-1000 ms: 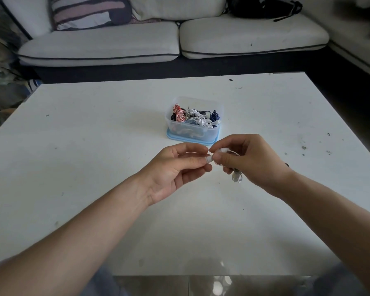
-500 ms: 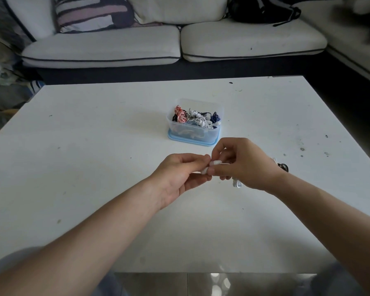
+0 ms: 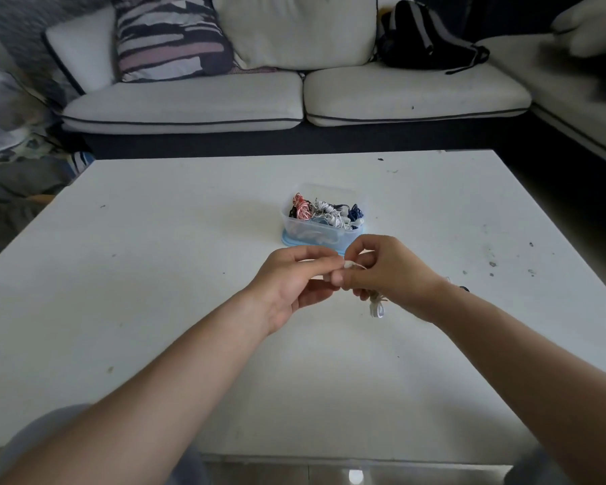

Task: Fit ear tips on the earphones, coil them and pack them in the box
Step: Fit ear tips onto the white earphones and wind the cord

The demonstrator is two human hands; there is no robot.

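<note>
Big white table (image 3: 154,274). Mid-table sits a clear plastic box (image 3: 321,236) on a blue base, already full of coiled cables. Just in front of it the left hand (image 3: 291,285) and right hand (image 3: 389,274) meet, fingers curled, both pinching a white earphone (image 3: 350,265). Its cord (image 3: 376,306) dangles under the right hand. Probably tip-fitting now; coiling and packing are left to do.

Bare forearms (image 3: 189,365) run back from the left hand (image 3: 287,285) and the right hand (image 3: 396,274) - both bare too. Well behind each hand, under the arms, rounded grey cloth (image 3: 46,435) shows.
</note>
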